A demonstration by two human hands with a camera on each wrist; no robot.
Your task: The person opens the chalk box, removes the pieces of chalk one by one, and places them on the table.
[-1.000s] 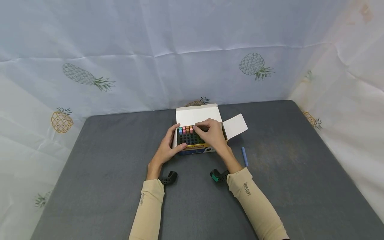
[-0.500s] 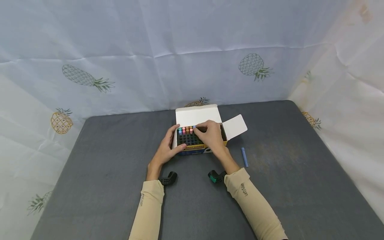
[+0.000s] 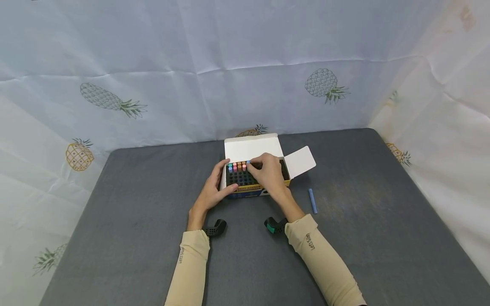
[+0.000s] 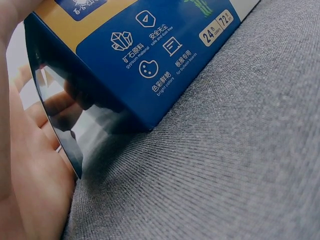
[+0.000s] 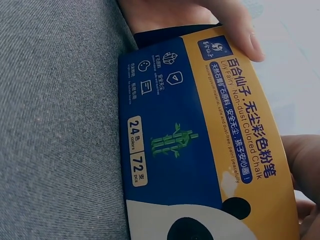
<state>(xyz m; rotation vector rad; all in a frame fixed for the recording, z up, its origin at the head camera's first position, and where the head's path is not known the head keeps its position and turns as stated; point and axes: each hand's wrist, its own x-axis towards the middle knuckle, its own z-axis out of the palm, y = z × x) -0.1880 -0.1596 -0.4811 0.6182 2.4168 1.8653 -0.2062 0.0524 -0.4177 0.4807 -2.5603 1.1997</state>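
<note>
An open box of coloured chalk, blue and yellow with panda art, stands on the grey cloth. My left hand holds its left end, thumb on the front edge and fingers around the side. In the left wrist view, the hand lies beside the box's side flap. Over the box, my right hand pinches the top of a blue chalk stick in the back row. Several coloured chalk sticks stand in the holes to its left. The right hand hides part of the black holder.
The box's white lid stands raised at the back, and a white side flap sticks out to the right. A loose blue chalk stick lies on the table right of the box. A patterned curtain hangs behind.
My right hand and forearm have shifted slightly left, and the blue chalk top now shows beside its fingertips. The left hand and the box stay in place.
</note>
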